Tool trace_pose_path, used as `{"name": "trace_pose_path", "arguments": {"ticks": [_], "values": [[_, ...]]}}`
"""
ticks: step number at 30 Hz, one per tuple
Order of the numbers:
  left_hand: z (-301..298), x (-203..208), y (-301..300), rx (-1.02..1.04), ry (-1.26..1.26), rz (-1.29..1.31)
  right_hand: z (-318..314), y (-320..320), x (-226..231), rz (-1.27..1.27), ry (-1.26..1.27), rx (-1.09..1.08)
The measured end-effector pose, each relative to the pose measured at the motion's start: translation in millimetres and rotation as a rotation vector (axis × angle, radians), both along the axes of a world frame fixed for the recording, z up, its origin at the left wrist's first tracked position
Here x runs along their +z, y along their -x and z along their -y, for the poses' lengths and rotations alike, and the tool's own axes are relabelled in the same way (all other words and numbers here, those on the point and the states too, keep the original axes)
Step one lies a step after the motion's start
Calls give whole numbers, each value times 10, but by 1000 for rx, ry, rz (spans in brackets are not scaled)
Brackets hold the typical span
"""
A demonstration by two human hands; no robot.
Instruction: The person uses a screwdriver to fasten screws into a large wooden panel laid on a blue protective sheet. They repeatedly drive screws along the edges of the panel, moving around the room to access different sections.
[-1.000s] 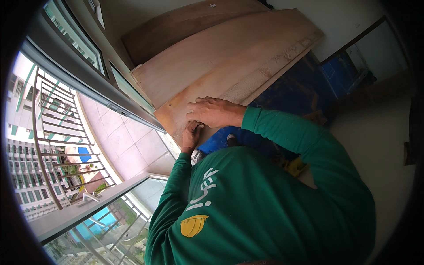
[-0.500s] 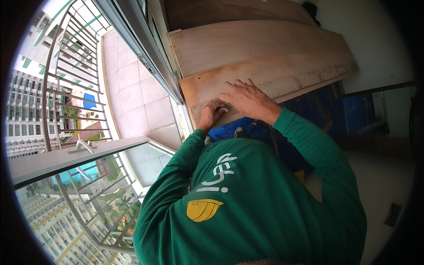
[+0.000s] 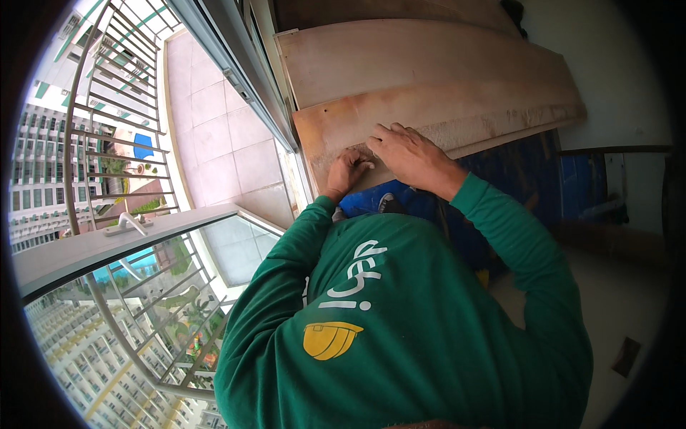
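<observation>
A wide, flat wooden board lies in front of me, dusty, with a small dark hole near its far left corner. Along its near side runs a rough, paler strip. My left hand is at the board's near left corner, fingers curled in, thumb pressed toward them; whatever they hold is hidden. Just right of it, my right hand rests over the rough strip. Its fingers are bent and drawn together, tips close to the left hand's fingers, and anything between them is too small to make out.
Another large wooden board lies beyond the near one. A blue sheet hangs or lies below the boards. At left are a sliding door frame, an open glass door with a white handle, and a balcony railing.
My right hand has come closer to the left one, and its raised, spread fingers have drawn together. My left hand has barely moved. The view has shifted slightly.
</observation>
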State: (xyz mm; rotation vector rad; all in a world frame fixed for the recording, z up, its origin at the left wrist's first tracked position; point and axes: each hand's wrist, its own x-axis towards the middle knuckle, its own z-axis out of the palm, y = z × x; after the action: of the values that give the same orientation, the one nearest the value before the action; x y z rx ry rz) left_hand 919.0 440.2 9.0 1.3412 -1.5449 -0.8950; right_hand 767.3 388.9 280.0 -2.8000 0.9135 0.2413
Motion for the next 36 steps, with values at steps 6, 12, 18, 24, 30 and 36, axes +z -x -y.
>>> {"name": "trace_pose_path", "arguments": {"ticks": [6, 12, 18, 24, 30, 36], "values": [[39, -29, -130, -162, 93, 32, -43, -43, -34, -5, 24, 2], [43, 80, -132, -185, 24, 23, 29, -35, 60, -226, 27, -47], [-281, 673, -9, -142, -289, -291, 134, -39, -45, -22, 161, 319], [-315, 932, -70, 76, -176, -52, 247, 41, -250, 116, 206, 386], [-291, 1016, 8, 158, -257, 170, 505, 68, -456, 501, -231, 332], [-362, 1117, 224, 303, -292, 233, 626, -60, -754, 649, -438, 460]]}}
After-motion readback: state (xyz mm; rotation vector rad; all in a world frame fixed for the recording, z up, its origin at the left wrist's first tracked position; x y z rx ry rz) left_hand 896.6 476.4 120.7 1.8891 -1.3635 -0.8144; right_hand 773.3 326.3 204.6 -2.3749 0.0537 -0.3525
